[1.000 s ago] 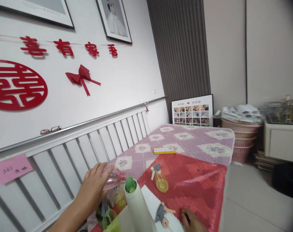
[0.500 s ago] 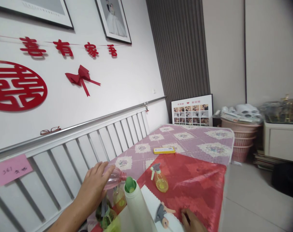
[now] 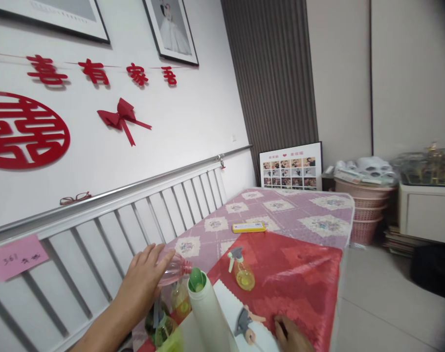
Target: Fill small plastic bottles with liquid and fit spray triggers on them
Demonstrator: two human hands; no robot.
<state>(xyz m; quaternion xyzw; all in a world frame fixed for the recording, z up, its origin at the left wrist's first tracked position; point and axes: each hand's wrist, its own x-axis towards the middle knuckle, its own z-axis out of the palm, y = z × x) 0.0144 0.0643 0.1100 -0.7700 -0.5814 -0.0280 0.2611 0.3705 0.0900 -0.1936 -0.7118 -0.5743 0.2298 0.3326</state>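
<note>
My left hand [image 3: 144,286] is wrapped round a clear pink plastic bottle [image 3: 174,269], held tilted with its open neck pointing right. Right below the neck stands a tall white flask [image 3: 208,313] with a green funnel [image 3: 196,279] in its mouth. Only the fingertips of my right hand [image 3: 290,335] show at the bottom edge, resting on the red cloth beside a loose grey-and-peach spray head [image 3: 246,325] on a white sheet. A yellow spray bottle [image 3: 241,271] stands on the red cloth [image 3: 299,274] further out.
Green and orange spray bottles [image 3: 171,313] crowd behind the flask. A yellow flat box [image 3: 249,227] lies on the pink patterned table cover. A white slatted rail [image 3: 152,210] runs along the left. Pink baskets [image 3: 362,205] and a photo frame [image 3: 291,167] stand beyond the table.
</note>
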